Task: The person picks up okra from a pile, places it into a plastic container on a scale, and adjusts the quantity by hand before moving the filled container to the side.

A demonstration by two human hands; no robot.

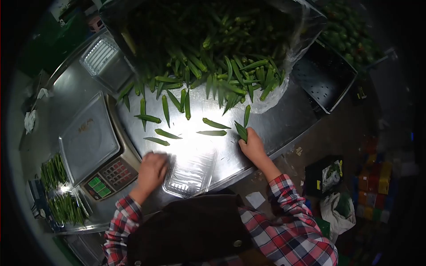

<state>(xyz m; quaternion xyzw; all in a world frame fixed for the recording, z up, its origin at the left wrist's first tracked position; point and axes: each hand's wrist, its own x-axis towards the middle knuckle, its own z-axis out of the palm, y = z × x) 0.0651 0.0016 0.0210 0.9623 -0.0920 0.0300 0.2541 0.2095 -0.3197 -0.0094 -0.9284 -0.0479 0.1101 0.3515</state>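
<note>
We find the person standing at a steel table point(284, 119), with a clear tray point(191, 176) directly in front of them, near the table's front edge. The right hand point(254, 146) is closed on an okra pod point(242, 131), perhaps more than 1, the tip pointing up toward the heap. That pod lies at the right end of the loose pods point(167, 134) scattered across the table. The left hand point(151, 170) sits at the tray's left rim with fingers bent. It is blurred, so we cannot tell whether it grips the rim or only touches it.

The tray shows no okra in it. In our judgement its filling has not begun. To the far left, beyond the scale point(88, 138), 2 lots of packed okra point(55, 170) suggest completed work. The okra heap point(222, 57), spilling from a plastic bag point(293, 48), is large, and a stack of empty trays point(100, 55) stands beside it. We judge most of the sorting outstanding.
</note>
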